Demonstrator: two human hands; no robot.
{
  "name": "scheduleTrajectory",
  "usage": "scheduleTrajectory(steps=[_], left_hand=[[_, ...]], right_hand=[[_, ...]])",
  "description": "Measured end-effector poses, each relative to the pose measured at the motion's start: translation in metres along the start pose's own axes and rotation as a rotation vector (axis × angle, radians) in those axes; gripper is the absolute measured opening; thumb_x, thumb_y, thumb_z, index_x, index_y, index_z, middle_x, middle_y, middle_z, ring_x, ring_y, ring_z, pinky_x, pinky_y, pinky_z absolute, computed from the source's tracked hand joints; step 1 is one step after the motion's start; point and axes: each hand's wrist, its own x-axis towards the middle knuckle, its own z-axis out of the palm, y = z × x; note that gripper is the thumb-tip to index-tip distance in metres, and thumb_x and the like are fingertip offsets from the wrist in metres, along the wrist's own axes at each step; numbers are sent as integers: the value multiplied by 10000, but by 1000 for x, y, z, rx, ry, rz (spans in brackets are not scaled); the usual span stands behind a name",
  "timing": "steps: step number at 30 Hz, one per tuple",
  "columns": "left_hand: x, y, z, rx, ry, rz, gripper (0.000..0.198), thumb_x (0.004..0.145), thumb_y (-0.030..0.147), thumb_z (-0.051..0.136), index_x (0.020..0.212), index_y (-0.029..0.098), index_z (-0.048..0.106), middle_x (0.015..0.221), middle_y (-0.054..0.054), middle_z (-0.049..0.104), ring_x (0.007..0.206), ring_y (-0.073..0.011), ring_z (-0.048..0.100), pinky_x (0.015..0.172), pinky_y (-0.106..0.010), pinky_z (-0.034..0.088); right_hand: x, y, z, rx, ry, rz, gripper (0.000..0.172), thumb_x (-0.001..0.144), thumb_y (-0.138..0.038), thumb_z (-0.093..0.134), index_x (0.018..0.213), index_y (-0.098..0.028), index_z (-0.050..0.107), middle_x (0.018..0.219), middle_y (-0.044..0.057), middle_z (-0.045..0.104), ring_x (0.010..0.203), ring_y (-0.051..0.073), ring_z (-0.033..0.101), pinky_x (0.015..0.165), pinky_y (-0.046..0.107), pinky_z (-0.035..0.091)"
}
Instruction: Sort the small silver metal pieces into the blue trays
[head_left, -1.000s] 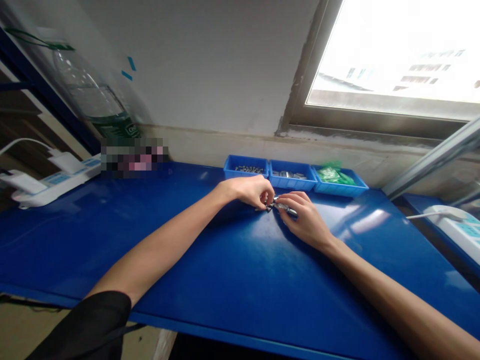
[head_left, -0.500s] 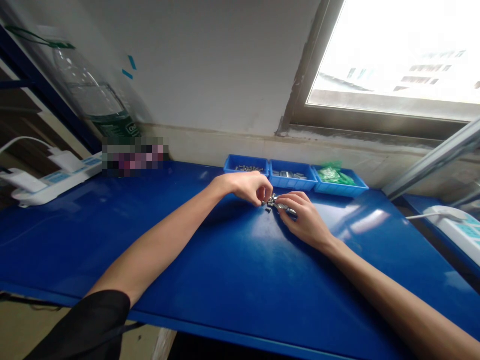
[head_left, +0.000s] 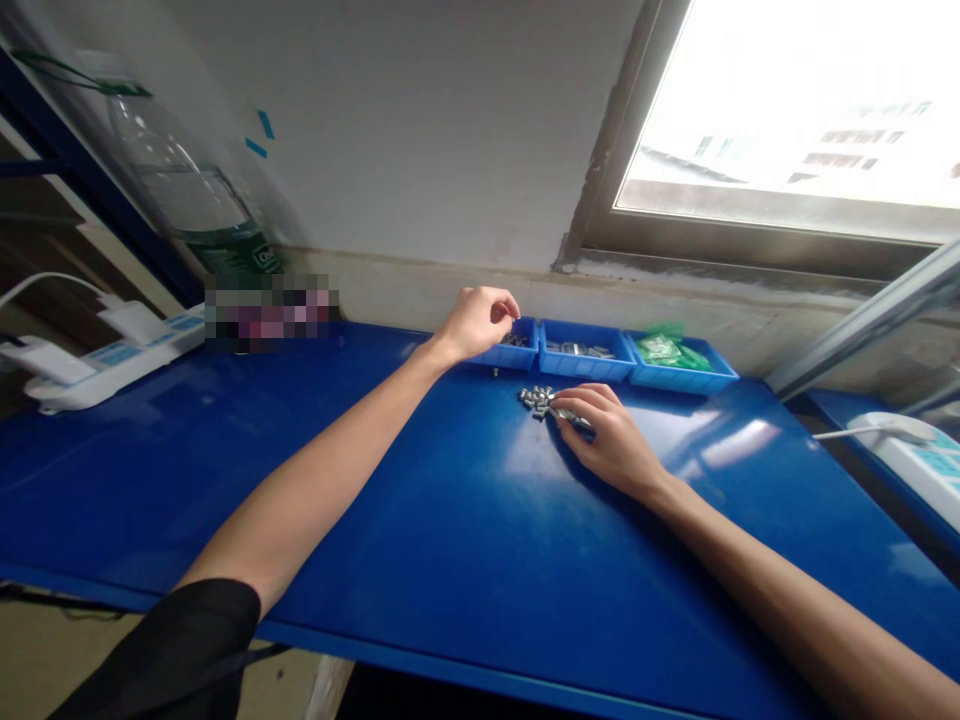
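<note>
The fingers of the left hand were bunched together at their tips and curled downward. Whether they pinched anything could not be told. They hung over the leftmost shallow blue plastic tray, which held small dark parts and stood beyond and slightly left of the little heap of short grey metal cylinders on the glossy blue tabletop.

The right hand lay flat on the top just right of that heap, with its fingertips at the heap's right edge. They were closed on a slim silvery metal piece, whose long axis ran from the heap down and rightward under the fingers.

So the right hand was the nearer one to the heap, touching or all but touching it, while the left was raised and apart from it. One stray grey cylinder lay left of the heap, between it and the left hand.

Beyond the heap and to its right stood two more blue trays — the middle tray with grey metal parts and the far-right tray with green packets
</note>
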Motion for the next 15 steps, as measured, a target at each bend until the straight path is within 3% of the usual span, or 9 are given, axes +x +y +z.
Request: scheduleTrajectory(steps=[4,6,9,12,15], left_hand=[[-5,7,-7,90,-417,73,259,806,176,647,1009,163,807,813,-39,781,702,-152,697,701,-226,518],[-7,10,-8,177,-566,96,219,789,184,675,954,182,819,837,-36,784,695,-151,688,663,-222,494],[-9,13,-10,337,-596,75,175,751,158,707,876,193,825,894,-45,793,727,-159,686,657,-222,472],[-10,16,-12,451,-599,-17,219,732,155,728,919,198,833,940,-62,797,735,-165,680,633,-223,448],[-10,17,-13,470,-692,-79,245,722,194,757,954,197,835,943,-71,796,705,-167,673,596,-224,435]], right_hand=[[0,-1,0,2,0,5,231,978,-191,597,1152,-269,728,1157,81,757,1120,294,637,972,510,582],[0,0,0,2,-2,7,231,979,-194,598,1155,-268,728,1158,80,757,1120,292,635,978,508,579],[0,0,0,1,-6,7,233,977,-200,602,1160,-269,728,1161,77,758,1122,293,635,985,511,575],[0,0,0,1,-12,10,233,978,-201,600,1159,-273,728,1164,76,756,1126,296,633,986,517,572],[0,0,-1,-4,-18,13,228,979,-193,600,1154,-265,726,1166,79,753,1126,293,630,990,512,569]])
